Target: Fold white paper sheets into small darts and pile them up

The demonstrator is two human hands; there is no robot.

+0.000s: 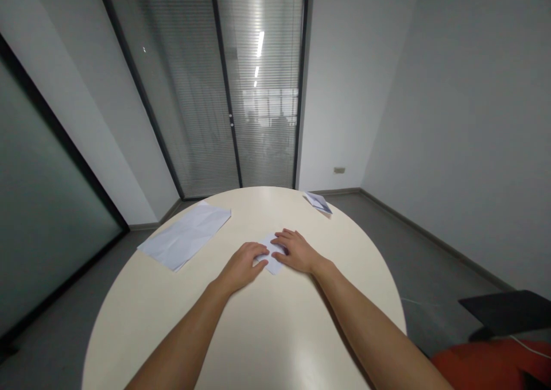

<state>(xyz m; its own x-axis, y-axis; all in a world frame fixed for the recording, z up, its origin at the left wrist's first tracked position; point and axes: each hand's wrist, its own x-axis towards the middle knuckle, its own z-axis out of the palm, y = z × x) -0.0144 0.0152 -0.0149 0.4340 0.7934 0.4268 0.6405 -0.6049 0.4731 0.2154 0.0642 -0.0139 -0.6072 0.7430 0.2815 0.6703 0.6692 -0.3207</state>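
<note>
Small paper (pixel 274 265) is touched by the left hand (pixel 246 264) and right hand (pixel 299 252), both spread; larger paper (pixel 189 235) is seen near the counter's (pixel 258 332) left edge.

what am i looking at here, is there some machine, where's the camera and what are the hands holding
There's no machine: these are a person's two bare hands. The single picture comes from a camera worn on that person's head, looking forward and down, so the forearms enter from the bottom.

On the round cream table, the left hand and right hand are both at a small white piece of paper; whether the fingers pinch it or only press it, I can't tell. Larger white paper lies to the left, and a folded paper sits near the far right edge.
</note>
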